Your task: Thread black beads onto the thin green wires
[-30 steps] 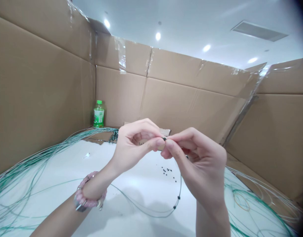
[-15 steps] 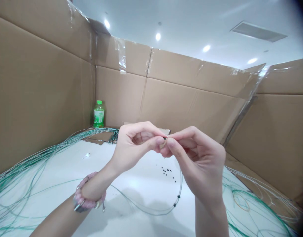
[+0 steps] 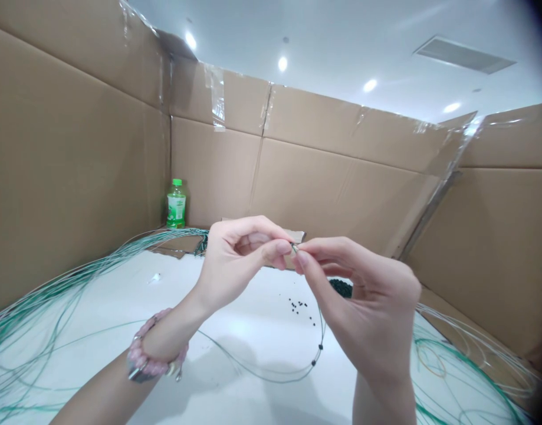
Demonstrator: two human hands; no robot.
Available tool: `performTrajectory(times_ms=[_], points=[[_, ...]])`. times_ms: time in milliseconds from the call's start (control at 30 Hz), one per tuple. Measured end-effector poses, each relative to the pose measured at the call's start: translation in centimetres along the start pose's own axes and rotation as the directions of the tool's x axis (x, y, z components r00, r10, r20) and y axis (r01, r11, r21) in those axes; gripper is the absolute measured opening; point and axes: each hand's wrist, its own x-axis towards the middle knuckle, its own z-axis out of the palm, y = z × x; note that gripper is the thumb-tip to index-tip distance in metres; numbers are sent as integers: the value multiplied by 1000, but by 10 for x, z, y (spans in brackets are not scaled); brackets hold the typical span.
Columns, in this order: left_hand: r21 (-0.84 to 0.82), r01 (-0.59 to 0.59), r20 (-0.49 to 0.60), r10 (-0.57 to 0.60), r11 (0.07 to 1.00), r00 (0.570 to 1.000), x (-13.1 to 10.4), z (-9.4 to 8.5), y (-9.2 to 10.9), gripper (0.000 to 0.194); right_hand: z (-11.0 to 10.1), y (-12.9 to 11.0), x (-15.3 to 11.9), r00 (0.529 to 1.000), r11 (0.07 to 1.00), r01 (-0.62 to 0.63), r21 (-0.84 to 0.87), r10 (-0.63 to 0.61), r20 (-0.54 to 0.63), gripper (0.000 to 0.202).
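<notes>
Thumb and forefinger of my left hand point(image 3: 237, 260) pinch a thin green wire, with a small dark piece at the fingertips. My right hand point(image 3: 363, 307) pinches the same wire just to the right, its fingertips close to the left ones. From the hands a thin wire loop point(image 3: 292, 381) hangs down and curves over the white surface, with two small black beads point(image 3: 317, 355) on its right side. Several loose black beads point(image 3: 298, 305) lie scattered on the white surface beneath the hands.
Bundled green wires point(image 3: 76, 277) run along the left side, and more wires point(image 3: 465, 360) lie at the right. A green bottle point(image 3: 176, 205) stands in the back left corner. Behind my right hand sits a dark pile point(image 3: 341, 287). Cardboard walls point(image 3: 332, 183) surround the white surface point(image 3: 222, 389).
My right hand has shifted slightly right and down, opening a small gap between the fingertips where green wire shows. The dark pile behind it has come into view.
</notes>
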Motion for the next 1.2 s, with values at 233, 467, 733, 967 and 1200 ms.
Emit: performTrajectory(times_ms=[233,467,733,967,1200], points=[[-3,8,0,-8,1000,1000,-1,0,1,15,1,-2,1,1000,999,17,-47,-17,-8,15],[-15,45,-10,-45,999,999,1,-2,-10,7,3,-2,1,999,999,-37,-28,37,12,15],[184,-7,-51,17,983,999,4,-7,-14,6,5,14,8,975,985,-171,27,165,152,11],[280,-10,-94,38,960,995,3,-5,-21,5,8,20,10,960,972,-224,77,206,192,13],[290,-6,-221,73,957,972,15,-24,-47,18,6,31,15,979,984,-171,-48,175,107,11]])
